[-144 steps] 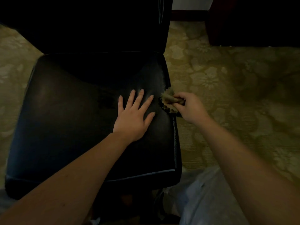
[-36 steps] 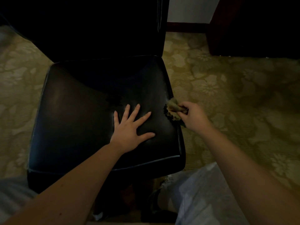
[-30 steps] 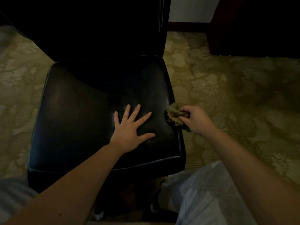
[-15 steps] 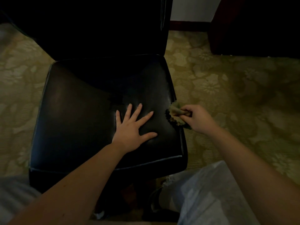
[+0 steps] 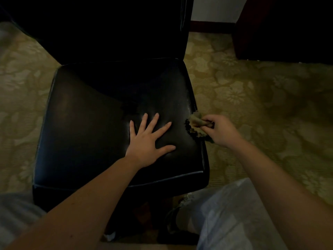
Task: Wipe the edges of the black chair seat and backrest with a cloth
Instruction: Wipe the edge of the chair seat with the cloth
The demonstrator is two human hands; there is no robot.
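The black chair seat (image 5: 86, 127) fills the middle of the view, with its dark backrest (image 5: 108, 27) rising behind it. My left hand (image 5: 146, 140) lies flat on the right part of the seat, fingers spread and straight. My right hand (image 5: 219, 131) grips a small olive cloth (image 5: 195, 124) with a scalloped edge and holds it against the seat's right edge, about two thirds of the way toward the front. Part of the cloth is hidden under my fingers.
Patterned yellow-green carpet (image 5: 261, 109) surrounds the chair. Dark wooden furniture (image 5: 288, 27) stands at the back right, beside a strip of white wall (image 5: 216, 8). My knee in light shorts (image 5: 225, 217) is at the chair's front right corner.
Over the earlier frames my right hand slid the cloth along the seat's right edge toward the front, then back a little. My left hand stayed flat on the seat.
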